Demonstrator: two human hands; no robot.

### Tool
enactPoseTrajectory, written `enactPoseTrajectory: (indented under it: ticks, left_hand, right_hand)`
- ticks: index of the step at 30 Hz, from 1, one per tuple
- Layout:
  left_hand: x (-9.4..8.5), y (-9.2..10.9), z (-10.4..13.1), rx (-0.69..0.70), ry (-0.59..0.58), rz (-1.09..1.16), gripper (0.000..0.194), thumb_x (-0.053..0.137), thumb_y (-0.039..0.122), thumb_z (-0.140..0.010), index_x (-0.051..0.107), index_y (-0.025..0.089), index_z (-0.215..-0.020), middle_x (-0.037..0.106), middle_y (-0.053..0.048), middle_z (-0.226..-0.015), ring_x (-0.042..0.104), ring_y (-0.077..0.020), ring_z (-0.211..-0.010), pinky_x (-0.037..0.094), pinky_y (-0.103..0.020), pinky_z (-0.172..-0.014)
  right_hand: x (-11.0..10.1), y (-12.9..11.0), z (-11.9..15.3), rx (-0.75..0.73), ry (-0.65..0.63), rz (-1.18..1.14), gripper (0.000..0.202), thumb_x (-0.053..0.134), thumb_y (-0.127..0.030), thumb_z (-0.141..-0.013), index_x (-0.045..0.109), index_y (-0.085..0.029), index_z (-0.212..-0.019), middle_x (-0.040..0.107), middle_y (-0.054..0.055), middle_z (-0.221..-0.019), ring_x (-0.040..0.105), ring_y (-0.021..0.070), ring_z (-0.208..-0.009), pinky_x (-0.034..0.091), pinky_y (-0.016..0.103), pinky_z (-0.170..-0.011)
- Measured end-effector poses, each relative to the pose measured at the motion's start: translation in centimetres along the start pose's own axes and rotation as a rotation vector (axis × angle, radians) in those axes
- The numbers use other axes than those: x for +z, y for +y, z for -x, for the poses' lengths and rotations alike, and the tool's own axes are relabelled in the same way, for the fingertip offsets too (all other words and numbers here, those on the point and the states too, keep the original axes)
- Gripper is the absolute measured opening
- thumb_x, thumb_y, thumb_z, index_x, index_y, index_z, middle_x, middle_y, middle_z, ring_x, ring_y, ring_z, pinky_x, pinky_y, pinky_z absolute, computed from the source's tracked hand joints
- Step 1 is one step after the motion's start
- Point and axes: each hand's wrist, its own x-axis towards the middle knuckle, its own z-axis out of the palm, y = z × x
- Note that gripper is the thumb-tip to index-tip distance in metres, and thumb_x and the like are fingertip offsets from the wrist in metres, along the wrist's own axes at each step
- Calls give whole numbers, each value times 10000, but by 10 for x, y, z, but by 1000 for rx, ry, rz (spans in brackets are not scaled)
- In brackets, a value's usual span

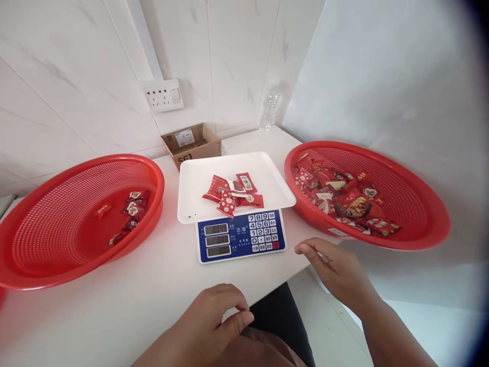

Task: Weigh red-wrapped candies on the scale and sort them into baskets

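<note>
My left hand (214, 318) hovers at the table's front edge, its fingers curled and the thumb tip close to the index finger; nothing shows in it. To the right, my right hand (336, 270) is held over the table edge with fingers bent together, also with nothing visible in it. Ahead of both stands a blue and white electronic scale (241, 239) with a white tray (194, 188) on top. Several small red snack packets (228, 203) lie in a loose pile on that tray. The upper display seems to read 0.045.
A red plastic basket (428, 219) at right holds many red packets. Another red basket (49, 204) at left holds a few dark red ones. Behind the scale stand an open cardboard box (202, 149) and a clear plastic bottle (270, 108). A socket (163, 95) is on the wall.
</note>
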Motion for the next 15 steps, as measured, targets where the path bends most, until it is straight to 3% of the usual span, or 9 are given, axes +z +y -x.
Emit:
enactPoseTrajectory:
  ticks: [4,6,9,11,15]
  left_hand:
    - [-5,-4,0,-32,48,33,362,347,385,-934,555,200,-703,618,8,-710,564,-129,-701,422,-224,-667]
    - [-10,-7,1,-66,104,102,324,301,393,-946,560,224,-848,601,29,-658,561,-128,-663,428,-235,-667]
    - [-17,-11,0,-58,247,196,279,319,373,-937,490,268,-1130,620,37,-713,586,-134,-689,451,-260,-714]
    - [-21,-12,-1,-31,330,236,289,394,385,-904,480,283,-1161,631,24,-805,609,-135,-732,469,-259,-729]
    - [-23,-18,-2,-47,454,264,314,505,504,-832,572,289,-1050,651,18,-818,628,-142,-802,480,-218,-720]
  right_hand:
    - [-13,2,-10,-4,51,-15,321,365,-407,-906,626,-243,-996,705,14,-742,673,184,-771,520,304,-713]
    - [-27,5,-22,18,114,18,359,361,-403,-911,586,-248,-1144,719,26,-807,671,205,-871,516,341,-787]
    - [-49,10,-46,98,156,119,355,402,-397,-895,585,-265,-1169,717,37,-980,647,233,-981,507,381,-842]
    - [-60,17,-62,138,84,207,354,425,-374,-881,590,-255,-1171,685,44,-1106,629,244,-1026,500,389,-859]
    - [-72,36,-84,189,-202,396,400,438,-283,-862,563,-240,-1240,611,64,-1253,580,275,-1102,469,388,-876]
